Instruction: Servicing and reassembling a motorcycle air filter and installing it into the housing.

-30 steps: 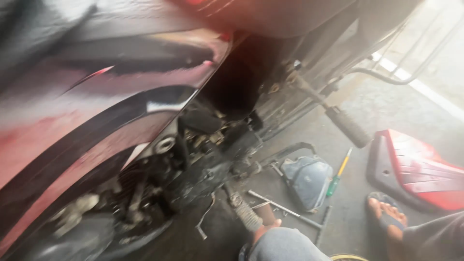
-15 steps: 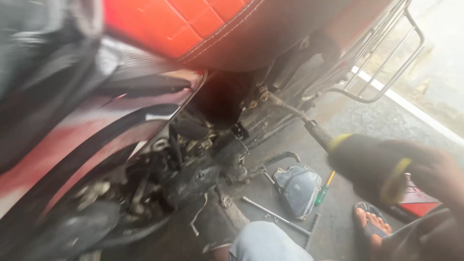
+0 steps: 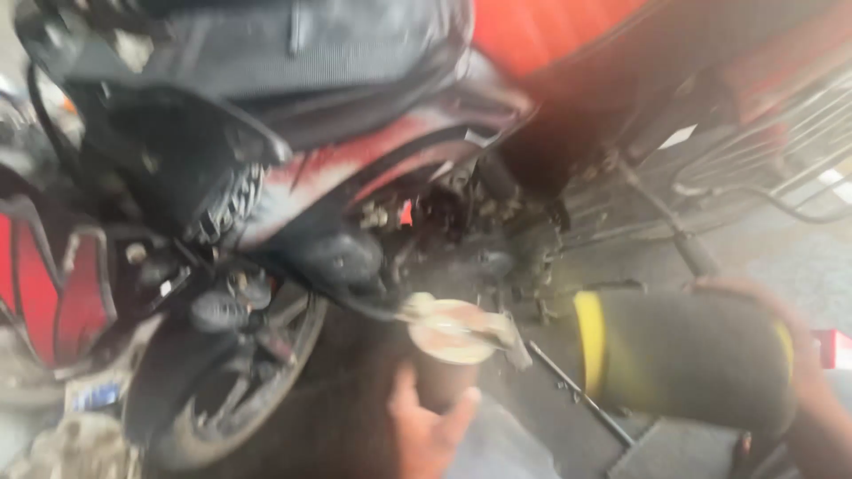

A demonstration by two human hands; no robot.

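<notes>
The view is blurred. My right hand [image 3: 812, 390] at the lower right grips a thick black cylinder with yellow bands [image 3: 688, 355], held sideways and pointing left. At the bottom centre, my left hand [image 3: 426, 435] wraps its thumb and fingers around a small dark can with a pale round top [image 3: 451, 335]. Both are held low beside the engine area [image 3: 461, 213] of a red and black motorcycle [image 3: 355, 160].
The motorcycle's wheel [image 3: 231, 399] is at the lower left and its kick lever [image 3: 674, 231] and metal rack [image 3: 781, 151] at the right. A long metal tool [image 3: 577, 390] lies on the grey floor. A red part [image 3: 834, 346] shows at the right edge.
The view has swung left and closer to the motorcycle. The black cylinder in my right hand has come further in, and my left hand with the can has appeared at the bottom.
</notes>
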